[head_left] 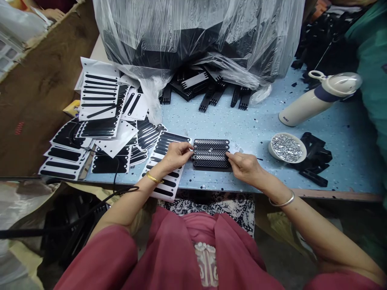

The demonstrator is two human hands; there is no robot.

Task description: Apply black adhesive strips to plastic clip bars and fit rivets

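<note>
Several black mesh-patterned plastic strips (pixel 211 164) lie side by side on the blue table, forming a small block in front of me. A couple of tiny silver rings (pixel 211 150) rest on top of them. At the block's left end, my left hand (pixel 177 156) has thumb and fingers pinched together; anything between the fingertips is too small to make out. My right hand (pixel 245 166) is closed at the right end, with its fingertips on the end of a strip. Under my left hand lies a white sheet (pixel 178 181) carrying black adhesive strips.
A white bowl (pixel 273 152) of small silver rings stands right, beside loose black pieces (pixel 314 177). Behind it a cream bottle (pixel 305 105) leans. Sticker sheets (pixel 98 88) pile up left. Black strips (pixel 208 96) spill from a plastic bag (pixel 199 24) at the back. A person's green sleeve (pixel 370 52) shows right.
</note>
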